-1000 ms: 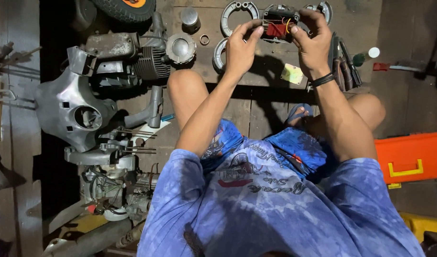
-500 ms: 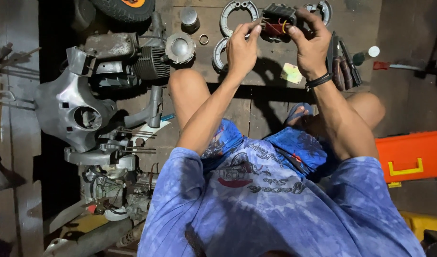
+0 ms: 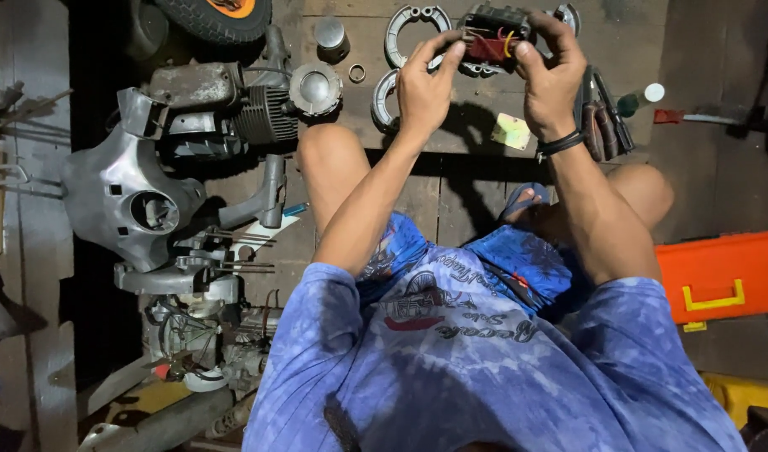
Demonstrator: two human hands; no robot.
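View from the head camera, looking down over a seated person in a blue tie-dyed shirt (image 3: pixel 484 368) and blue shorts, knees apart on a wooden floor (image 3: pixel 459 197). Both arms are reaching forward and both hands are holding up a small dark electrical part (image 3: pixel 494 33) with red and yellow wires, above the floor near the top edge of the view. The left hand (image 3: pixel 426 84) is pinching the part's left end, thumb and fingertips closing on the wire side. The right hand (image 3: pixel 554 79), wearing a black wristband (image 3: pixel 559 146), is gripping the right end, fingers curling over the top and thumb pressing from below.

On the floor just behind and beside the hands, curved grey brake shoes (image 3: pixel 409 25) are lying, one partly hidden by the left hand. A small metal ring (image 3: pixel 356 73) and a round piston (image 3: pixel 329 35) are sitting to their left. Further left, a finned engine block (image 3: pixel 233 113) is lying near a black tyre with an orange hub (image 3: pixel 215 12). A grey moulded scooter cover (image 3: pixel 120 192) and a further engine assembly (image 3: pixel 204 335) are occupying the left side. To the right of the hands, a bundle of pliers (image 3: pixel 601 121) is resting near a small green bottle (image 3: pixel 639 99). A pale square tag (image 3: pixel 512 131) is lying under the right wrist. An orange toolbox with a yellow latch (image 3: pixel 719 276) is sitting beside the right knee.
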